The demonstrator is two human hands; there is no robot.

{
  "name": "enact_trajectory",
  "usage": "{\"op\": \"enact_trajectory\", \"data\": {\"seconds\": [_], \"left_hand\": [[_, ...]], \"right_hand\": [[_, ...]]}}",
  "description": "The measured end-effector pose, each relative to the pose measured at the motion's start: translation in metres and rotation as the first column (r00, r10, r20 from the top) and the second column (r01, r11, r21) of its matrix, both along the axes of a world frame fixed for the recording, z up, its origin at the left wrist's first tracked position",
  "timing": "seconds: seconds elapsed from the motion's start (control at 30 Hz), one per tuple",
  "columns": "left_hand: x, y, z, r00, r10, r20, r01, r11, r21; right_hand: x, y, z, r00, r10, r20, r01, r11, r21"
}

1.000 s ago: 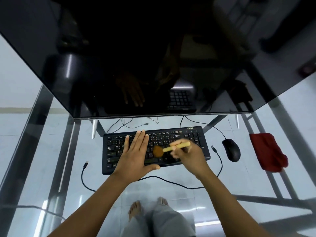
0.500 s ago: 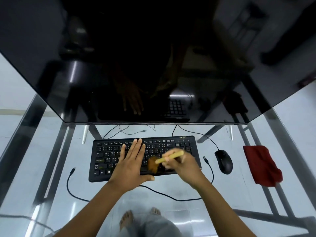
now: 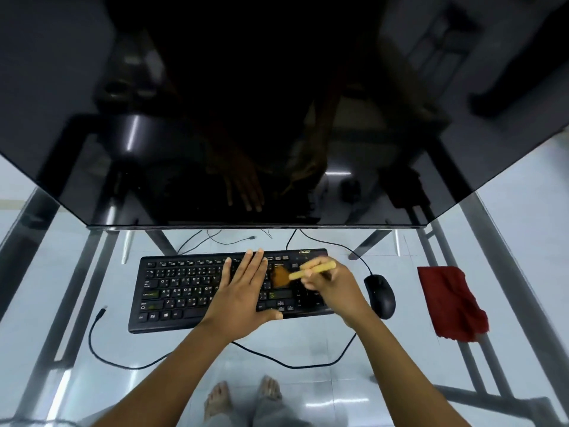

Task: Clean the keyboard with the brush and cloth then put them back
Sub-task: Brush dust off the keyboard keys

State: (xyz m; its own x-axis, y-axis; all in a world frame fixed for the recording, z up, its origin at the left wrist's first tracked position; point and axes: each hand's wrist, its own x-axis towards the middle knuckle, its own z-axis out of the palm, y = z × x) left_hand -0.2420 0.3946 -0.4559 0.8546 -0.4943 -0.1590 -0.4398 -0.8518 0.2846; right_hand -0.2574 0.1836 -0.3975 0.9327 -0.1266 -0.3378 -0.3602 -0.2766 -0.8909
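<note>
A black keyboard (image 3: 178, 291) lies on the glass desk under the monitor. My left hand (image 3: 243, 294) rests flat on its middle keys, fingers together and pointing away from me. My right hand (image 3: 335, 288) grips a brush (image 3: 311, 271) by its pale wooden handle; the brown bristles touch the keys just right of my left hand's fingers. A red cloth (image 3: 449, 300) lies crumpled on the desk at the far right, apart from both hands.
A large dark monitor (image 3: 277, 118) overhangs the back of the desk. A black mouse (image 3: 380, 295) sits between keyboard and cloth. Loose black cables (image 3: 277, 362) loop across the glass in front. My feet show through the glass desk (image 3: 61, 272).
The brush has swept from the lower keys up toward the keyboard's top right rows. My left hand stays flat on the keys. The view has tilted slightly.
</note>
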Motion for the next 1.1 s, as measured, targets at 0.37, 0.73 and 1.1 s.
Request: {"op": "enact_trajectory", "data": {"seconds": [0.37,0.73,1.1], "left_hand": [[-0.001,-0.018,-0.002,0.997,0.018,-0.07,-0.012,0.997,0.079],[-0.003,-0.024,0.001,0.998,0.018,-0.067,-0.012,0.997,0.078],[0.0,-0.028,-0.005,0.999,-0.028,-0.028,0.031,0.996,0.085]], "right_hand": [[-0.019,-0.033,-0.004,0.945,-0.156,0.287,0.237,0.931,-0.277],[-0.038,-0.042,0.004,0.984,-0.105,0.141,0.111,0.993,-0.035],[-0.057,-0.037,-0.011,0.987,0.0,0.159,0.015,0.996,-0.093]]}}
